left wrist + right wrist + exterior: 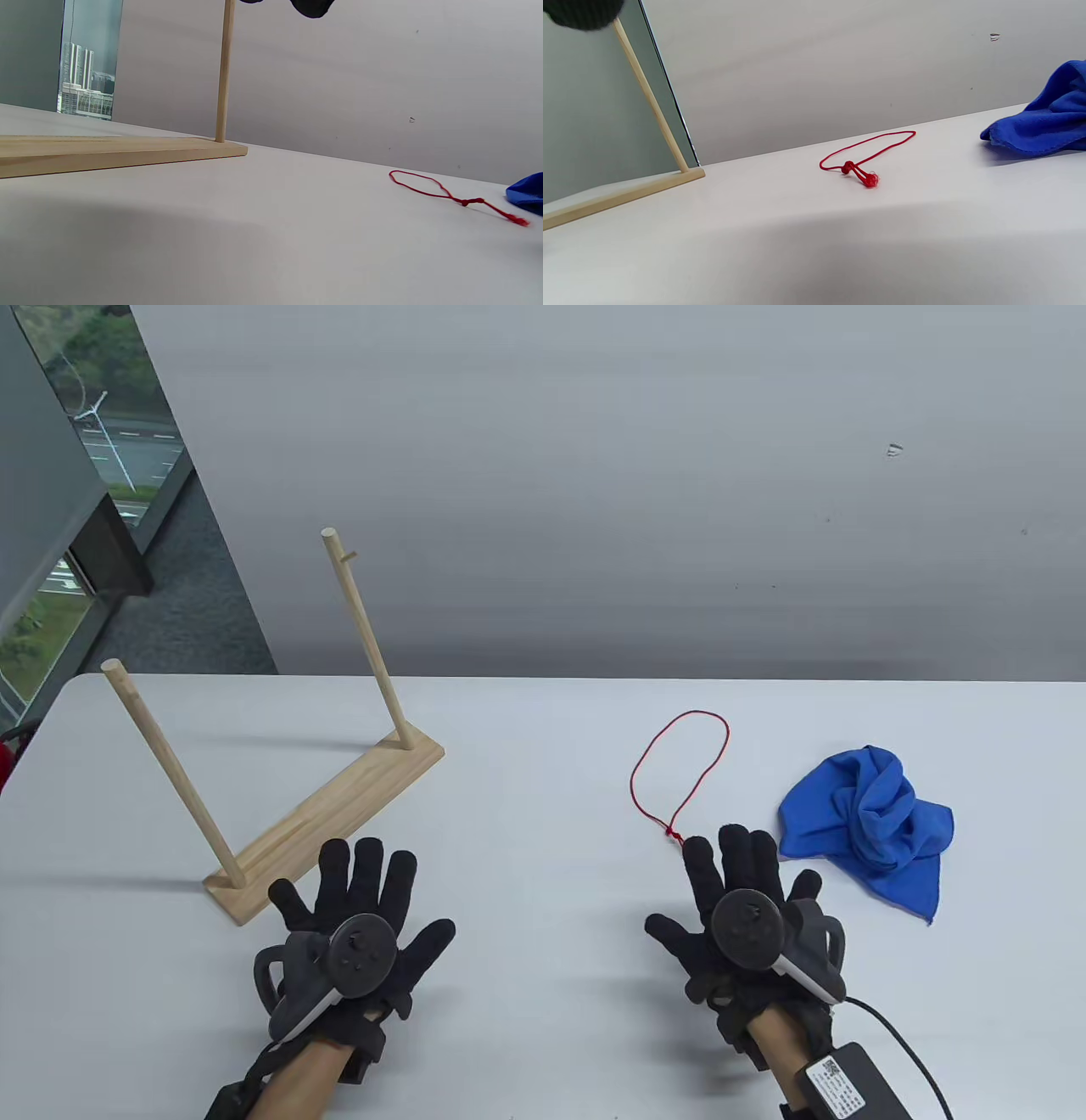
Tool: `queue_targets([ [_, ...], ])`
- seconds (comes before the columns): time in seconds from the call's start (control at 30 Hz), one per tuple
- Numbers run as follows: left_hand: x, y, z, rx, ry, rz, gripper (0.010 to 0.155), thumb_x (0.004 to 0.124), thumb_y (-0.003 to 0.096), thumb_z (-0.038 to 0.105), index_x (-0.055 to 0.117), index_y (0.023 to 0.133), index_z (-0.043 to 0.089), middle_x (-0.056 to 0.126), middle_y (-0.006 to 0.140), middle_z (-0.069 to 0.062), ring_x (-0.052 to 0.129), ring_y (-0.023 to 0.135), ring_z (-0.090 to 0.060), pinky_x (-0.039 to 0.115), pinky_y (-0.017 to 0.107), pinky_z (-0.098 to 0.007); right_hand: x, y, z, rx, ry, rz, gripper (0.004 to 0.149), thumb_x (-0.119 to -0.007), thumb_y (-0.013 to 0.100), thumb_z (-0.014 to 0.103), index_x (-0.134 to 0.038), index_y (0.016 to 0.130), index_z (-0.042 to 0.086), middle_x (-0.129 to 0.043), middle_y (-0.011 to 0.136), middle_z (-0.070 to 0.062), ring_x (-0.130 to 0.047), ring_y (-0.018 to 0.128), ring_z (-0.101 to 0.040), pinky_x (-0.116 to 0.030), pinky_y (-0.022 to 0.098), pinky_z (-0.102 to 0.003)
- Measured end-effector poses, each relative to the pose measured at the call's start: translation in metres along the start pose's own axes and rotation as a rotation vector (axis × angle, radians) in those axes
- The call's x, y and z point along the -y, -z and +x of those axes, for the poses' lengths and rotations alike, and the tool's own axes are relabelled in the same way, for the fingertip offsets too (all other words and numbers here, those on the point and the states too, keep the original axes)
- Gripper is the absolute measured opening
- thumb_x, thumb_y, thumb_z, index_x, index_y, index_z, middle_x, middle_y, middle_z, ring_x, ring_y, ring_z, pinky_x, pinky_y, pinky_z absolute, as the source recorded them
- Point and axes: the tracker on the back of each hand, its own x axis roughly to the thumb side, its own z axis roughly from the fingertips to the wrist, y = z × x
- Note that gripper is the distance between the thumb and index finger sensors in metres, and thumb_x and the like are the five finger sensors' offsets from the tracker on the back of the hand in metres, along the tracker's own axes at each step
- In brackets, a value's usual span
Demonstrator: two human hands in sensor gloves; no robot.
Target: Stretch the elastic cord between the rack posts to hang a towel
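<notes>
A wooden rack (331, 814) with two upright posts stands on the white table at the left; the far post (366, 636) and the near post (174, 776) both lean. A red elastic cord loop (679, 768) lies flat on the table at the middle right, its knot near my right index fingertip. A crumpled blue towel (874, 823) lies to the right of it. My left hand (356, 916) is spread flat and empty just in front of the rack base. My right hand (747, 899) is spread flat and empty just below the cord's knot. The cord also shows in the right wrist view (869, 152).
The table's far edge meets a grey wall. A window and dark floor lie beyond the table's left corner. A black cable (899, 1044) runs from my right wrist off the bottom right.
</notes>
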Motion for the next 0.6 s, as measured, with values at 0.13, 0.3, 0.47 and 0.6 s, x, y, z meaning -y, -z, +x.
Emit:
queue_targets([
  [0.13,0.002,0.0,0.001,-0.015,-0.022,-0.033,0.097,0.047,0.0352,0.094,0.041,0.115,0.038,0.025,0.126,-0.003,0.01,0.115,-0.039,0.006,0.058,-0.078,-0.008,0.0,0.002,-0.016,-0.082,-0.011,0.091,-0.056,0.042,0.081,-0.011,0.106,0.034,0.01,0.107,-0.006,-0.001,0.104,-0.045,-0.001,0.052,-0.078],
  [0.3,0.001,-0.002,0.003,-0.011,-0.033,-0.024,0.098,0.046,0.0338,0.095,0.041,0.114,0.04,0.023,0.126,-0.003,0.008,0.115,-0.039,0.007,0.058,-0.079,-0.011,0.0,-0.002,-0.033,-0.152,-0.015,0.09,-0.055,0.041,0.082,-0.009,0.104,0.038,0.012,0.106,-0.005,0.002,0.103,-0.044,-0.001,0.051,-0.078],
  [0.47,0.005,-0.002,0.002,-0.023,-0.043,-0.041,0.098,0.046,0.0334,0.095,0.041,0.114,0.04,0.022,0.126,-0.002,0.008,0.115,-0.039,0.007,0.058,-0.079,-0.016,-0.001,-0.007,-0.049,-0.173,0.009,0.089,-0.054,0.041,0.083,-0.008,0.103,0.04,0.015,0.104,-0.004,0.006,0.102,-0.043,0.001,0.05,-0.077],
  [0.6,0.007,0.0,-0.002,-0.038,-0.065,-0.049,0.099,0.045,0.0326,0.096,0.04,0.114,0.04,0.02,0.126,-0.002,0.008,0.115,-0.039,0.008,0.058,-0.079,-0.016,-0.003,-0.008,-0.064,-0.143,0.025,0.089,-0.054,0.041,0.083,-0.005,0.102,0.041,0.017,0.103,-0.003,0.009,0.101,-0.043,0.003,0.049,-0.077],
])
